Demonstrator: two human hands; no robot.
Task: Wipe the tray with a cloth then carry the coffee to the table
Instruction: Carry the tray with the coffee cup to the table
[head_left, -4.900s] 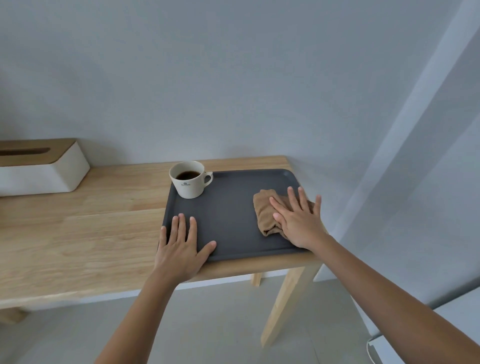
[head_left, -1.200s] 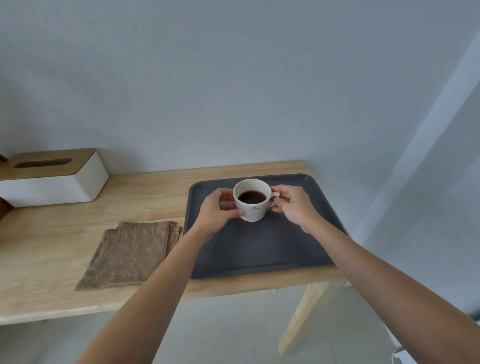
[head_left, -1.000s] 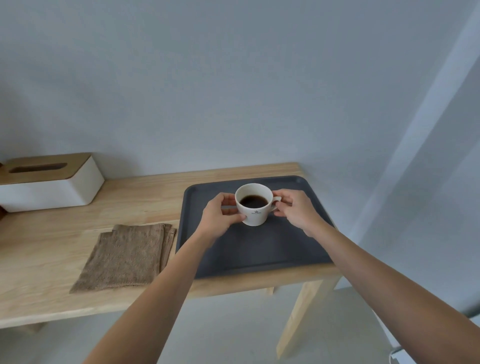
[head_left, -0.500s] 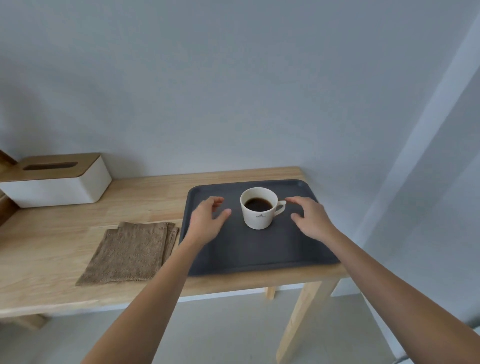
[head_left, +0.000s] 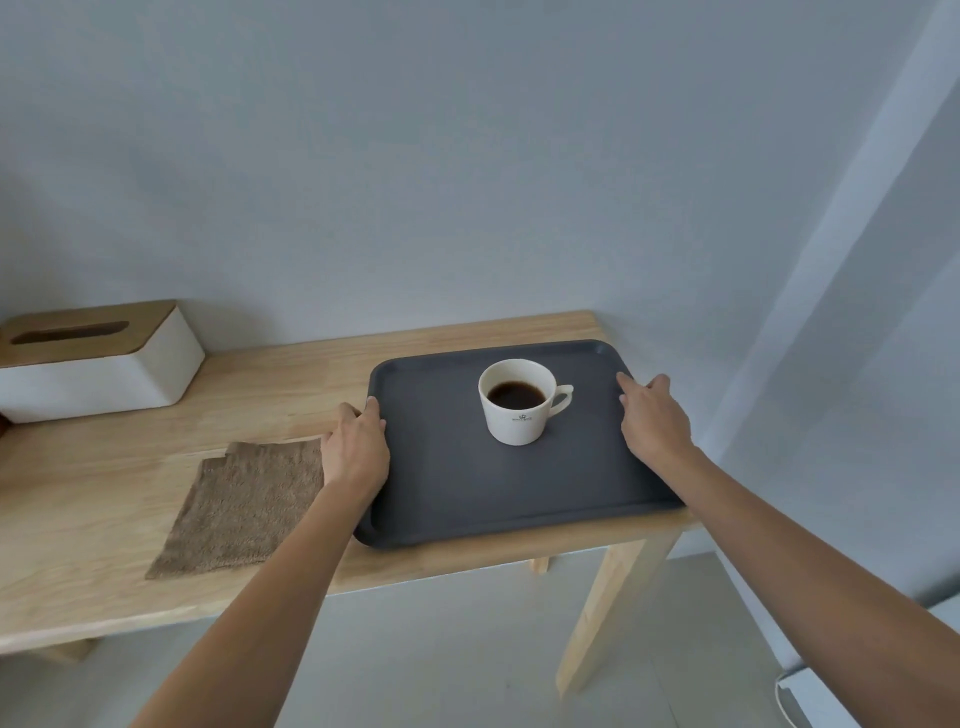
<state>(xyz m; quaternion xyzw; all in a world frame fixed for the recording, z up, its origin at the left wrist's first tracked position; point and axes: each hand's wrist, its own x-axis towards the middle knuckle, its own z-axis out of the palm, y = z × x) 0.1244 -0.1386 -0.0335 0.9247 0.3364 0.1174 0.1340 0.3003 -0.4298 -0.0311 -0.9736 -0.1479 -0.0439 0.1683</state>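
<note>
A dark grey tray (head_left: 467, 499) lies flat on the right end of the wooden table (head_left: 104, 499). On its far middle stands a white cup of black coffee (head_left: 516, 402), handle to the right, with nothing touching it. My left hand (head_left: 356, 449) grips the tray's left rim, thumb on top of the edge. My right hand (head_left: 652, 418) holds the right rim, fingers along the edge. A folded brown cloth (head_left: 244, 506) rests on the table just left of the tray, partly under my left wrist.
A white tissue box with a wooden lid (head_left: 93, 358) sits at the table's back left. A grey wall rises right behind the table. The table's right edge and its leg (head_left: 602, 613) are close to the tray. The floor lies below.
The cloth went from the tray to the table. Both hands set the cup down mid-tray, let go, then spread outward to the tray's left and right rims.
</note>
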